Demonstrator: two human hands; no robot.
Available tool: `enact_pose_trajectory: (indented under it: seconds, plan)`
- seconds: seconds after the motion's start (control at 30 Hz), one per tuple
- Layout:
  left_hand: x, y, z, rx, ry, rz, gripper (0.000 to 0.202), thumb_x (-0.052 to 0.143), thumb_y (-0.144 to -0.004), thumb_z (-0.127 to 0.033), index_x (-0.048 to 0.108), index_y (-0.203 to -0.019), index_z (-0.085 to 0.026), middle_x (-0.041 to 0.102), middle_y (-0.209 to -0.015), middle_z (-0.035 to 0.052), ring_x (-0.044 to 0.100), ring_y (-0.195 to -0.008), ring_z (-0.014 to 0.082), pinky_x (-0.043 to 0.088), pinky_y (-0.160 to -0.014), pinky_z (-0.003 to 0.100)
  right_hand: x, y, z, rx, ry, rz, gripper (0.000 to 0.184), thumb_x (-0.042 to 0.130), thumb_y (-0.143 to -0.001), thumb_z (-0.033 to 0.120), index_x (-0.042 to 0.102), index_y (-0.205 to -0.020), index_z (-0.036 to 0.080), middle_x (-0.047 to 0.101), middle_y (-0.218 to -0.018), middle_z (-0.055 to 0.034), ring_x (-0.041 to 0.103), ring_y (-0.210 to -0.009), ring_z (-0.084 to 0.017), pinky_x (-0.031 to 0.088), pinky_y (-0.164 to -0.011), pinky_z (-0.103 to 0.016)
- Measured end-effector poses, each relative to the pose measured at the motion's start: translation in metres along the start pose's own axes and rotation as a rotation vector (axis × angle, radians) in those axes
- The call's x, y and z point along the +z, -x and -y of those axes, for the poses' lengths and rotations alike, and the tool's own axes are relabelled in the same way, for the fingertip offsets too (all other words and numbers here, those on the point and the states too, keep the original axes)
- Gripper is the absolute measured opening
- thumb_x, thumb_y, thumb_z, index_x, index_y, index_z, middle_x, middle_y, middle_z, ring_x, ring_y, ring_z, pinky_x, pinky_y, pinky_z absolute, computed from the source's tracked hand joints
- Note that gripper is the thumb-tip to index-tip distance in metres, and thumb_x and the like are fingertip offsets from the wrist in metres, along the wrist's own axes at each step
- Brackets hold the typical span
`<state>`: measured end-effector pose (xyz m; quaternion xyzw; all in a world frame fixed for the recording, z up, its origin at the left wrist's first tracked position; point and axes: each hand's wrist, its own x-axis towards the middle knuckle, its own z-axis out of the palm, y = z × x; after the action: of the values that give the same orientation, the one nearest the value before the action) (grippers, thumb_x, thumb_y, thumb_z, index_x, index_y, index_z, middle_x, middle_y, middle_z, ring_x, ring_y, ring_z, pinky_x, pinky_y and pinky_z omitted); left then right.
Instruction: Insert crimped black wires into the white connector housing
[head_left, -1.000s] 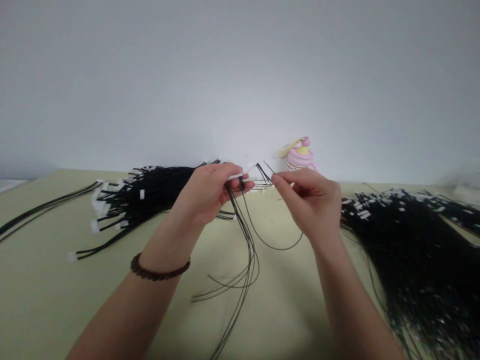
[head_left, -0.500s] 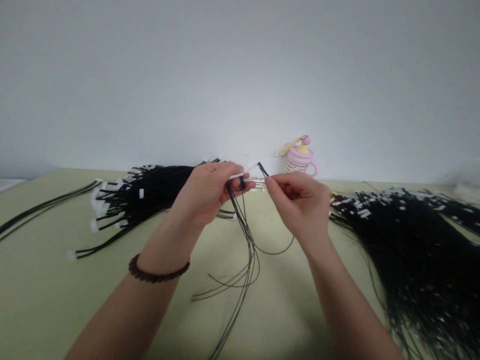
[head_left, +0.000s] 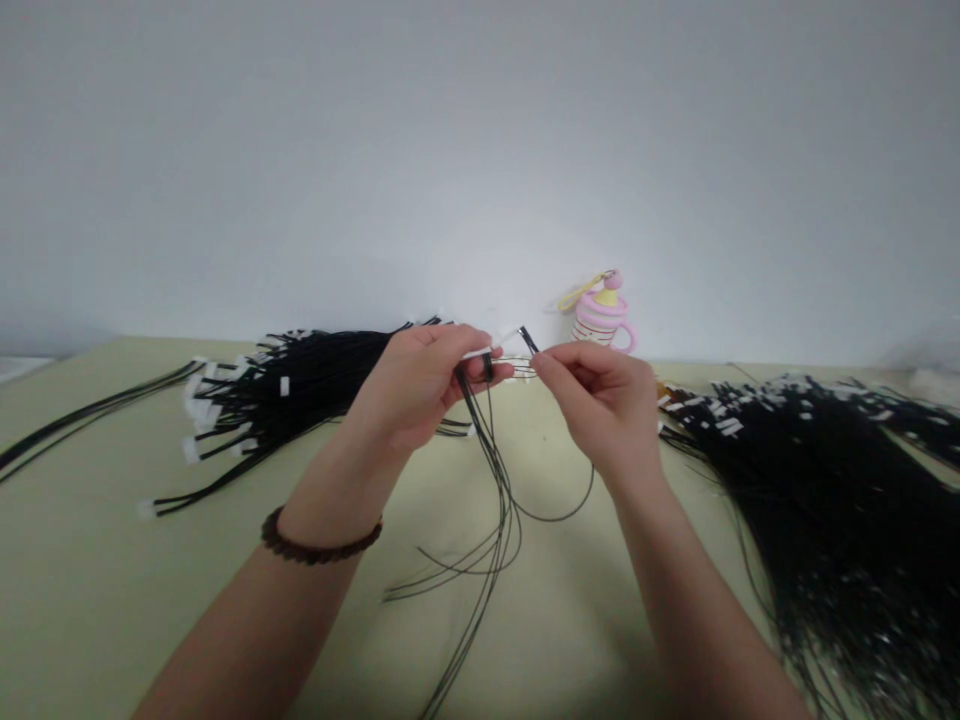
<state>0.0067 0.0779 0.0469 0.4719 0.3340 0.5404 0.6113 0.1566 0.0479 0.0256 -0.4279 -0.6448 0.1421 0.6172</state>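
Note:
My left hand is closed on a white connector, pinched between thumb and fingers. Several thin black wires hang down from beneath that hand over the table. Close by on the right, my right hand is closed on a black wire end between thumb and forefinger. Its tip points up and left at a white part beside the connector; blur hides whether they touch. From under my right hand, the wire loops down toward the hanging bunch.
Left lies a pile of black wires with white connectors. A larger heap of black wires covers the right of the green table. Behind my right hand stands a pink cup-shaped trinket against the wall.
Both hands keep their grips in nearly the same place. The wire loop under my right hand hangs slightly lower and further right.

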Motion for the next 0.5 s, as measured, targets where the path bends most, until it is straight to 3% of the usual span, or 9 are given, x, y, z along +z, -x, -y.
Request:
enact_pose_trajectory:
  seconds: [0.2,0.37,0.5]
  plan:
    - [-0.0021,-0.0007,0.0026,0.005,-0.017,0.026,0.021,0.064,-0.066,-0.018,0.057,-0.048,-0.013,0.048,-0.047,-0.0024,0.062,-0.055,0.0129,0.053,-0.068,0.025,-0.0001,-0.0021,-0.0011,0.028,0.009,0.021,0.014,0.059,-0.077,0.023,0.063,-0.067,0.015,0.052,-0.056,0.0027,0.043,-0.051,-0.007,0.032,-0.047,-0.02]
    - [-0.0019,0.0005,0.0045,0.024,-0.063,0.061,0.023,0.064,-0.067,-0.017,0.054,-0.047,-0.013,0.046,-0.047,-0.0029,0.061,-0.056,0.0118,0.052,-0.068,0.025,0.0025,-0.0013,0.0009,-0.203,0.27,-0.108,0.015,0.054,-0.075,0.013,0.054,-0.06,0.016,0.044,-0.061,0.0017,0.045,-0.062,-0.011,0.037,-0.058,-0.025]
    - [-0.0013,0.0026,0.004,0.016,-0.062,0.107,0.022,0.064,-0.067,-0.017,0.055,-0.047,-0.014,0.047,-0.048,-0.0024,0.058,-0.054,0.0096,0.05,-0.063,0.021,0.0031,-0.0017,0.0007,-0.345,0.3,-0.116,0.015,0.051,-0.075,0.01,0.05,-0.063,0.018,0.055,-0.084,-0.0053,0.054,-0.087,-0.017,0.043,-0.078,-0.033]
